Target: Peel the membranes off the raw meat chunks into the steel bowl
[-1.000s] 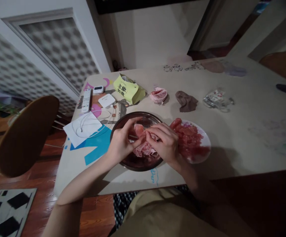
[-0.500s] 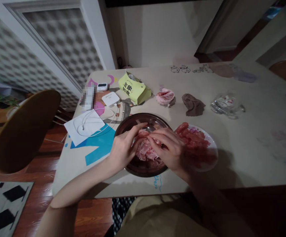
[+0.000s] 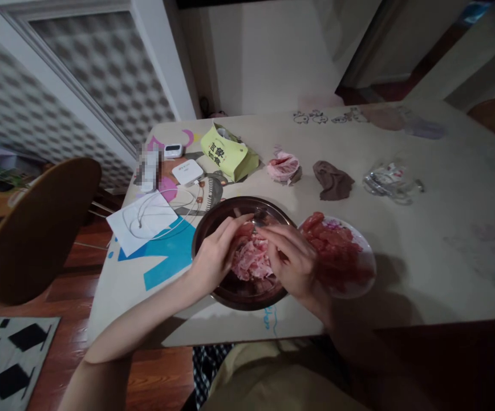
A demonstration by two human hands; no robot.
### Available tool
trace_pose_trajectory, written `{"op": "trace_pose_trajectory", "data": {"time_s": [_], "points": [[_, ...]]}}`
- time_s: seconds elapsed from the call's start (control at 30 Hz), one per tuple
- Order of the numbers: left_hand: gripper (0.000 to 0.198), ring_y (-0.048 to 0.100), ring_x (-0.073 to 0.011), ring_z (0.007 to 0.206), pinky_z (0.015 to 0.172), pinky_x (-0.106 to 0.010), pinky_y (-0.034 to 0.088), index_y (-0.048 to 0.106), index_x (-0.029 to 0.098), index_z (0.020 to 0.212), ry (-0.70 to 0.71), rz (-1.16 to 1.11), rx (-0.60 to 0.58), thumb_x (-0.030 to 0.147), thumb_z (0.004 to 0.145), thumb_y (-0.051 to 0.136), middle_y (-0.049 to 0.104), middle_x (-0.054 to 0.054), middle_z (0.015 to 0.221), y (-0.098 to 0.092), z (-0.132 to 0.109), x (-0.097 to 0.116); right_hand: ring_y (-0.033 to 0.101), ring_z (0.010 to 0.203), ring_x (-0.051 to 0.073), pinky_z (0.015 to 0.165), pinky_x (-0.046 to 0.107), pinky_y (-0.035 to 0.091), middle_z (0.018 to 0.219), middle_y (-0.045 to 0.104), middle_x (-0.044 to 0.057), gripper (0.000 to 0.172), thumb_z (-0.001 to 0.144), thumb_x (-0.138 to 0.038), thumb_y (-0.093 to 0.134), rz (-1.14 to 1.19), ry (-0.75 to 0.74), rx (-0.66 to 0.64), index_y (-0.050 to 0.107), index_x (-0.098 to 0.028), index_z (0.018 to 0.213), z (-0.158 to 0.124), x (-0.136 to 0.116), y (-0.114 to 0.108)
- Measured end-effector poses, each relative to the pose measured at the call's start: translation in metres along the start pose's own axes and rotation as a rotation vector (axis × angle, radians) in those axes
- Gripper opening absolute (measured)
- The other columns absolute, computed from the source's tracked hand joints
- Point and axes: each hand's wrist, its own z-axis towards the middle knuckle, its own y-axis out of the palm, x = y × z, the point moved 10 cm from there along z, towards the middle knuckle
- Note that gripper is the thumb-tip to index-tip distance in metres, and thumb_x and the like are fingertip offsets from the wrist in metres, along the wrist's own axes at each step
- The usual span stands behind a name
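Note:
A dark metal bowl (image 3: pixel 213 217) near the table's front edge holds a heap of pale pink fruit membranes and peel (image 3: pixel 254 264). Both hands are over it. My left hand (image 3: pixel 215 257) and my right hand (image 3: pixel 292 257) pinch together a pink fruit segment (image 3: pixel 246 229) between their fingertips, above the heap. Just to the right stands a white plate (image 3: pixel 365 251) piled with red peeled fruit flesh (image 3: pixel 333 245).
Behind the bowl lie a yellow-green packet (image 3: pixel 226 153), a pink peel scrap (image 3: pixel 284 166), a brown cloth (image 3: pixel 333 180), a crumpled clear wrapper (image 3: pixel 388 178), white devices, paper with a cable (image 3: pixel 142 220). A wooden chair (image 3: pixel 33 228) stands left of the table.
The hands have lowered with the segment from above the bowl toward the heap inside it. The view has shifted slightly.

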Motion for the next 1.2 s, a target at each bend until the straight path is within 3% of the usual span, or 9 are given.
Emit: {"op": "trace_pose_trajectory", "data": {"time_s": [0.17,0.33,0.47,0.57,0.7,0.9,1.07,1.2], "points": [[0.031,0.065,-0.0211,0.110,0.092,-0.034,0.055,0.059,0.021,0.133,0.034,0.113,-0.019,0.018,0.103,0.049,0.065,-0.010,0.118,0.005,0.000,0.003,0.073,0.102,0.020,0.093,0.037,0.063,0.109,0.076,0.008,0.040,0.093,-0.005,0.062,0.007,-0.006,0.011,0.067,-0.023,0.128,0.005,-0.004,-0.006],[0.033,0.063,-0.0232,0.104,0.087,-0.037,0.047,0.061,0.023,0.135,0.106,0.367,0.046,0.024,0.103,0.054,0.067,-0.010,0.117,-0.001,-0.002,0.011,0.071,0.115,0.023,0.100,0.041,0.063,0.121,0.074,0.008,0.049,0.093,-0.007,0.065,-0.042,-0.123,-0.054,0.062,-0.026,0.138,0.000,-0.013,-0.001],[0.038,0.058,-0.0255,0.110,0.091,-0.041,0.042,0.059,0.025,0.140,0.174,0.454,0.080,0.023,0.101,0.058,0.068,-0.009,0.128,-0.007,-0.004,0.018,0.068,0.122,0.023,0.103,0.041,0.062,0.123,0.074,0.010,0.051,0.092,-0.003,0.064,-0.068,-0.222,-0.080,0.060,-0.022,0.140,-0.005,-0.018,0.000],[0.038,0.056,-0.0263,0.112,0.096,-0.043,0.042,0.061,0.024,0.138,0.222,0.468,0.125,0.022,0.100,0.060,0.069,-0.008,0.131,-0.012,-0.008,0.023,0.069,0.120,0.023,0.104,0.044,0.062,0.120,0.074,0.011,0.044,0.094,-0.003,0.062,-0.048,-0.223,-0.092,0.064,-0.020,0.134,-0.004,-0.017,0.000],[0.036,0.057,-0.0262,0.113,0.097,-0.042,0.049,0.063,0.019,0.135,0.265,0.456,0.152,0.020,0.099,0.060,0.069,-0.011,0.132,-0.013,-0.012,0.026,0.070,0.115,0.023,0.101,0.045,0.063,0.114,0.076,0.011,0.031,0.094,-0.003,0.061,-0.021,-0.188,-0.099,0.071,-0.017,0.120,-0.002,-0.015,0.000],[0.038,0.059,-0.0268,0.124,0.096,-0.037,0.058,0.061,0.012,0.138,0.418,0.492,0.159,0.014,0.100,0.057,0.070,-0.013,0.130,-0.010,-0.018,0.036,0.071,0.112,0.023,0.099,0.043,0.063,0.110,0.077,0.011,0.032,0.093,-0.003,0.061,-0.015,-0.193,-0.065,0.072,-0.017,0.119,-0.001,-0.016,-0.003],[0.042,0.059,-0.0257,0.135,0.112,-0.043,0.056,0.055,0.009,0.144,0.514,0.453,0.152,0.012,0.102,0.053,0.070,-0.012,0.133,-0.013,-0.022,0.043,0.073,0.107,0.022,0.095,0.041,0.065,0.106,0.078,0.010,0.026,0.091,-0.004,0.065,-0.013,-0.207,-0.033,0.073,-0.016,0.113,0.004,-0.020,-0.005],[0.040,0.056,-0.0231,0.140,0.116,-0.039,0.054,0.055,0.005,0.142,0.590,0.457,0.148,0.010,0.103,0.049,0.069,-0.014,0.135,-0.014,-0.026,0.044,0.074,0.103,0.021,0.096,0.040,0.065,0.104,0.079,0.009,0.026,0.090,-0.004,0.066,-0.006,-0.210,-0.027,0.073,-0.015,0.112,0.004,-0.021,-0.005]]}}
